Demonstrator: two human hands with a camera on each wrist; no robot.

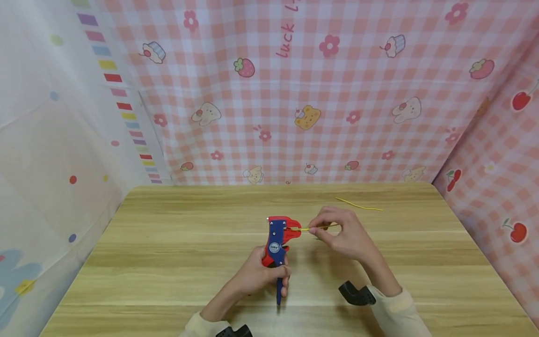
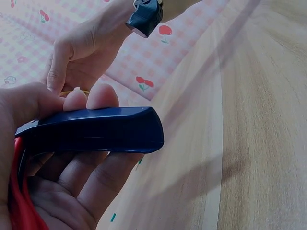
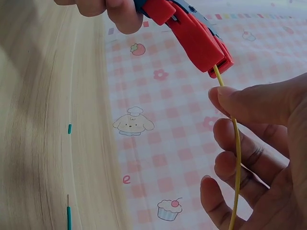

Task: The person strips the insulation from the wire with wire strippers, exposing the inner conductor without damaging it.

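Note:
My left hand [image 1: 263,271] grips the blue handle [image 2: 96,129] of a red and blue wire stripper [image 1: 275,238], held upright above the table with its red head facing right. Between thumb and index finger, my right hand [image 1: 343,234] pinches a thin yellow wire [image 3: 237,158]. One end of that wire enters the stripper's red jaws; how deep it goes inside is hidden. The rest of it runs back past the right palm. In the left wrist view the right hand appears behind the handle.
A second yellow wire [image 1: 359,205] lies on the wooden table [image 1: 168,252] at the back right. In the right wrist view, a green wire [image 3: 69,218] with a bared tip and a small green piece [image 3: 69,129] lie on the wood. Patterned curtains [image 1: 269,93] stand behind the table.

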